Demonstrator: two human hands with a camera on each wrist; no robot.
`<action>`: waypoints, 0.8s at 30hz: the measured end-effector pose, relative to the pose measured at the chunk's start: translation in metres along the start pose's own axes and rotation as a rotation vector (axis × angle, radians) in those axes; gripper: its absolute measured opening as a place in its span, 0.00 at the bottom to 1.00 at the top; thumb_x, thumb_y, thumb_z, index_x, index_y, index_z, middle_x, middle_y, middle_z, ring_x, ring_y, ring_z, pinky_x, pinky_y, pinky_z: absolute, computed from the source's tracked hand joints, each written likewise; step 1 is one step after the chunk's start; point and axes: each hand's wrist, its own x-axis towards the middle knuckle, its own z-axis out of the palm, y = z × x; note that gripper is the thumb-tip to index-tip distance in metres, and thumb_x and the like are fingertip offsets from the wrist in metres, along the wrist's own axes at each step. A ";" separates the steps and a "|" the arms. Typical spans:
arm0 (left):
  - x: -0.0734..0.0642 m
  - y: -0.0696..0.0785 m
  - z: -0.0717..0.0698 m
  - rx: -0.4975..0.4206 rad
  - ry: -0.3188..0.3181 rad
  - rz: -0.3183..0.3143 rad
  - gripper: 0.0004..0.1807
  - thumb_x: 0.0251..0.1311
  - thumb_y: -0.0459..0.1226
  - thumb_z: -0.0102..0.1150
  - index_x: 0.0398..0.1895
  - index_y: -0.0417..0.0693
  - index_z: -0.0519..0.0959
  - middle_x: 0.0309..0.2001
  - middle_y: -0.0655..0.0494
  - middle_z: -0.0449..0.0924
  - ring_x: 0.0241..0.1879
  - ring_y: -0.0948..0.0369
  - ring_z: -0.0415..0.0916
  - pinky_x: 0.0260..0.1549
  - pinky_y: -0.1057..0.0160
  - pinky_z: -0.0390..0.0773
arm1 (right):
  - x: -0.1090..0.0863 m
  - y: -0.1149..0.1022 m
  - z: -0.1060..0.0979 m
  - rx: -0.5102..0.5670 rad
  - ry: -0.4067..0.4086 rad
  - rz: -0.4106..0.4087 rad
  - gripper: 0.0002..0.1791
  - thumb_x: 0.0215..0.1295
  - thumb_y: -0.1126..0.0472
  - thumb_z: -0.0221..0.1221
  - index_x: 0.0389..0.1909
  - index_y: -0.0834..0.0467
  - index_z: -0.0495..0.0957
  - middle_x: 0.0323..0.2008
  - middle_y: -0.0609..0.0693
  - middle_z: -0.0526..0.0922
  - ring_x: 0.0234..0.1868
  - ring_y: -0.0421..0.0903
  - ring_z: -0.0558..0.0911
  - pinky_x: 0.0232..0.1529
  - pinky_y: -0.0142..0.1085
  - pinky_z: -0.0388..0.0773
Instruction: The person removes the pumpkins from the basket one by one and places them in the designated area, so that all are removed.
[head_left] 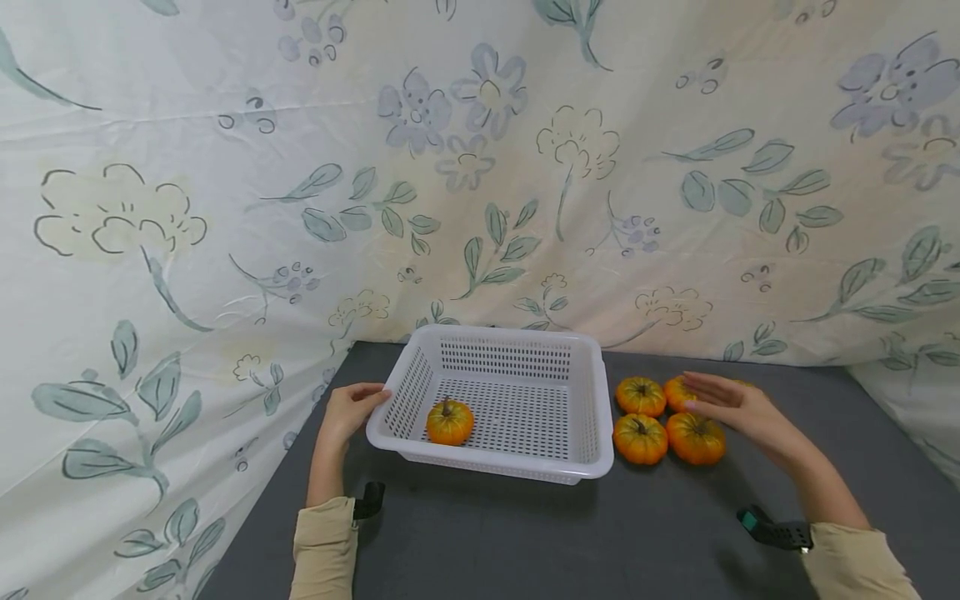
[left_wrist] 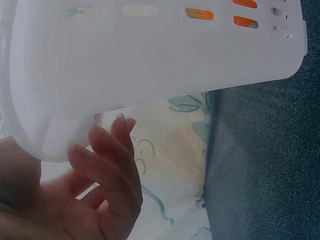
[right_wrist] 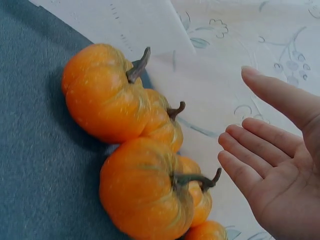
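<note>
A white perforated plastic basket (head_left: 495,467) stands on the dark table, with one small orange pumpkin (head_left: 450,422) in its left front part. My left hand (head_left: 351,412) holds the basket's left rim; in the left wrist view its fingers (left_wrist: 112,155) bend beneath the rim. To the right of the basket several orange pumpkins with dark stems sit close together, among them a front left one (head_left: 640,439) and a front right one (head_left: 696,439). Over this group hovers my right hand (head_left: 738,408), fingers extended and thumb apart, holding nothing. It partly covers the pumpkins at the back right.
Dark cloth covers the table (head_left: 465,542). A pale flowered curtain (head_left: 480,208) hangs right behind the table and along its left side. The basket's right wall stands close to the nearest pumpkins.
</note>
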 end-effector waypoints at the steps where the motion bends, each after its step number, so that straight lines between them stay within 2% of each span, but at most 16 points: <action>1: 0.000 0.000 0.000 -0.001 0.000 0.000 0.23 0.64 0.41 0.61 0.57 0.35 0.77 0.49 0.35 0.82 0.30 0.63 0.82 0.31 0.60 0.82 | 0.001 -0.002 0.001 0.008 -0.003 0.003 0.42 0.68 0.42 0.56 0.76 0.56 0.54 0.74 0.61 0.58 0.71 0.56 0.65 0.64 0.60 0.63; 4: 0.000 0.000 0.000 -0.004 -0.001 -0.001 0.23 0.64 0.41 0.61 0.57 0.35 0.77 0.49 0.34 0.82 0.30 0.63 0.82 0.31 0.59 0.83 | 0.005 -0.007 0.004 0.043 -0.021 0.004 0.43 0.68 0.44 0.56 0.76 0.58 0.51 0.75 0.62 0.56 0.73 0.64 0.58 0.65 0.63 0.60; 6: 0.000 0.000 0.000 -0.004 -0.001 -0.003 0.23 0.64 0.41 0.61 0.57 0.35 0.77 0.49 0.35 0.82 0.30 0.63 0.82 0.31 0.60 0.83 | 0.007 -0.010 0.006 0.054 -0.030 0.003 0.43 0.69 0.44 0.56 0.76 0.58 0.50 0.75 0.62 0.55 0.73 0.65 0.57 0.66 0.63 0.59; 13: -0.002 0.001 0.000 0.005 0.003 -0.010 0.23 0.63 0.41 0.61 0.57 0.35 0.77 0.50 0.35 0.82 0.30 0.63 0.81 0.30 0.61 0.82 | 0.015 -0.019 0.013 0.041 -0.020 0.009 0.43 0.67 0.42 0.57 0.76 0.55 0.52 0.74 0.60 0.58 0.73 0.63 0.59 0.65 0.60 0.64; 17: -0.002 0.002 -0.001 0.004 0.002 -0.015 0.23 0.63 0.41 0.61 0.57 0.35 0.77 0.50 0.35 0.82 0.31 0.63 0.81 0.30 0.61 0.81 | 0.019 -0.027 0.017 0.046 -0.028 -0.018 0.42 0.68 0.43 0.57 0.76 0.56 0.53 0.74 0.60 0.59 0.73 0.63 0.60 0.64 0.58 0.67; 24: -0.002 0.003 -0.001 0.007 -0.001 -0.018 0.23 0.63 0.41 0.61 0.56 0.35 0.78 0.50 0.35 0.82 0.31 0.64 0.81 0.31 0.60 0.82 | 0.026 -0.039 0.024 0.067 -0.043 -0.051 0.41 0.68 0.44 0.57 0.75 0.57 0.55 0.73 0.60 0.61 0.73 0.63 0.61 0.64 0.60 0.65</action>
